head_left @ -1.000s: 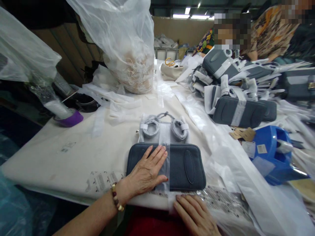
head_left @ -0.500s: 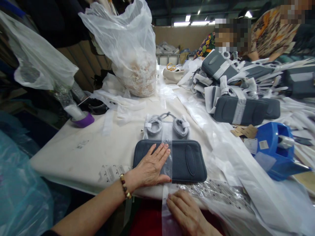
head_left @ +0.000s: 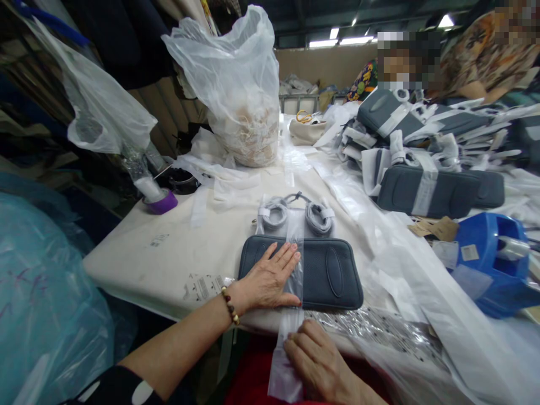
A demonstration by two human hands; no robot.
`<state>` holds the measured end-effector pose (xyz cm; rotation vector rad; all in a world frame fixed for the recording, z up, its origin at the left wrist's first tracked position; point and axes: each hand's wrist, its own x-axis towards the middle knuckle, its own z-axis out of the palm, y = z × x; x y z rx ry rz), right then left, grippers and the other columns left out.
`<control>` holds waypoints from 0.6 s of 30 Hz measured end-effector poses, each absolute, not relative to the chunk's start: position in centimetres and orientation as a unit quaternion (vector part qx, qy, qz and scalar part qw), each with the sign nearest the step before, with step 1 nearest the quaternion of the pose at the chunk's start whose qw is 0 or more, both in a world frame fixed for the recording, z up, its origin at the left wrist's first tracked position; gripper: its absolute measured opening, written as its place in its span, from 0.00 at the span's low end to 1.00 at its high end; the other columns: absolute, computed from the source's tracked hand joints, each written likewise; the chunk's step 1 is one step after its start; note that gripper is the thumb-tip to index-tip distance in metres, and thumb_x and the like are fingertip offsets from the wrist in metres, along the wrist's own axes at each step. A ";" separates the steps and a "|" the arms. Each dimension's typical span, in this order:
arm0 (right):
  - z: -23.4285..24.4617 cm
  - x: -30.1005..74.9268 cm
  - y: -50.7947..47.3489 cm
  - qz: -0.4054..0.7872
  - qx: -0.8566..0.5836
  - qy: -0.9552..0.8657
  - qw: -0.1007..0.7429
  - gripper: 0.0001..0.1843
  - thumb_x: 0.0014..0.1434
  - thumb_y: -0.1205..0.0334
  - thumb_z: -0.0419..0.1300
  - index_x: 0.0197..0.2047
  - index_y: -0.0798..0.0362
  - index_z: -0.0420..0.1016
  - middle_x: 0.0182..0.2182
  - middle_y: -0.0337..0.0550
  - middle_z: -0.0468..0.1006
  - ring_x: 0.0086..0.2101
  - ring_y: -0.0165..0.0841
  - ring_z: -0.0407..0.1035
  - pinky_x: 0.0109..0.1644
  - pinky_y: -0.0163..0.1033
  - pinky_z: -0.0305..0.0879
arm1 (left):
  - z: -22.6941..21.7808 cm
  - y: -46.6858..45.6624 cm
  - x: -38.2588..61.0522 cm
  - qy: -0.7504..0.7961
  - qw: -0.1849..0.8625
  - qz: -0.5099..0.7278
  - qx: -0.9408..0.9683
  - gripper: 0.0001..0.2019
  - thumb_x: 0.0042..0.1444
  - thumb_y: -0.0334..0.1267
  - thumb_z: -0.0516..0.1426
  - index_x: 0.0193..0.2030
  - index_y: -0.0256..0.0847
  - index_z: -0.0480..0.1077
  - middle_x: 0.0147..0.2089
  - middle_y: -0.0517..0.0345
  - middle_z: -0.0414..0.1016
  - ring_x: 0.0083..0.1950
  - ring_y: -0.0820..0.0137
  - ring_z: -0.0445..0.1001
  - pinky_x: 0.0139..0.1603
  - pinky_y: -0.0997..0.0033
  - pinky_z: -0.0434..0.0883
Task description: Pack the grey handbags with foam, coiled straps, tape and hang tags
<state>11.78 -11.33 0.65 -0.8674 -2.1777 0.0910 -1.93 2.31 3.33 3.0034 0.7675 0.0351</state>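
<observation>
A dark blue-grey handbag (head_left: 317, 281) lies on the cloth-covered table near its front edge. Its two wrapped handles (head_left: 319, 218) are coiled above it. A translucent plastic strip (head_left: 296, 225) runs down over the bag's middle and hangs past the table edge. My left hand (head_left: 270, 278) rests flat on the bag and strip, fingers stretched out. Below the bag, in front of the table edge, my right hand (head_left: 316, 357) is closed on the hanging part of the strip; its fingertips are partly hidden.
A large clear plastic bag (head_left: 247, 101) stands at the back. More strapped handbags (head_left: 426, 188) are piled at the right, above a blue tape dispenser (head_left: 485, 264). A purple ring (head_left: 162, 202) sits on the left edge. Another person's patterned sleeve (head_left: 481, 56) shows at the back right.
The whole scene has shifted slightly right as the view turned left. My left hand stays pressed on the bag. The hanging strip end now flares out to the left of my right hand.
</observation>
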 end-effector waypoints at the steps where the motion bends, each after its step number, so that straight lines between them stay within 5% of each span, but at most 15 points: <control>1: 0.7 11.8 -11.4 0.038 -0.340 -0.857 0.385 0.20 0.66 0.71 0.37 0.34 0.61 0.69 0.21 0.45 0.67 0.25 0.34 0.54 0.30 0.39 0.53 | 3.3 2.3 -1.9 0.248 0.022 0.011 0.968 0.46 0.54 0.66 0.43 0.66 0.25 0.48 0.69 0.33 0.45 0.70 0.51 0.43 0.66 0.50 0.40; 18: 1.1 10.7 -11.1 0.037 -0.339 -0.859 0.381 0.21 0.64 0.73 0.36 0.29 0.57 0.66 0.20 0.42 0.64 0.24 0.33 0.53 0.27 0.37 0.53 | 3.9 2.4 -1.4 0.263 0.032 0.015 0.964 0.45 0.51 0.65 0.50 0.64 0.26 0.52 0.68 0.34 0.49 0.69 0.53 0.47 0.66 0.51 0.44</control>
